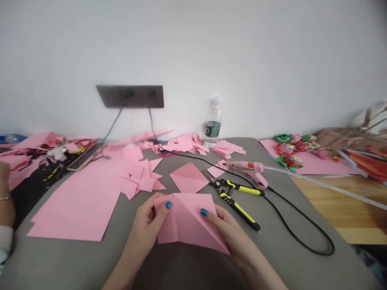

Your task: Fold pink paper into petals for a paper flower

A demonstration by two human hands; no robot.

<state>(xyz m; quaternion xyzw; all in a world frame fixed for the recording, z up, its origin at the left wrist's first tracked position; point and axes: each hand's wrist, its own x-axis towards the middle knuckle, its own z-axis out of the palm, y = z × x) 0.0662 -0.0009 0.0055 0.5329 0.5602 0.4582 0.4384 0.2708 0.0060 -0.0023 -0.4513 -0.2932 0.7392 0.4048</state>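
Observation:
Between my two hands is a creased sheet of pink paper, held up just above the grey table. My left hand pinches its left edge, thumb on the front and fingers behind. On the right edge, my right hand grips in the same way, its fingers partly hidden by the paper. A diagonal fold and an upright crease run across the sheet. Just beyond it lies a creased pink square. Wire strippers with yellow and black handles rest open to the right, near a pink glue gun.
Large pink sheets and cut pieces cover the left side, beside a phone. A water bottle stands against the wall. The glue gun's black cable loops at right. Paper flowers lie far right. Another person's arm shows at left.

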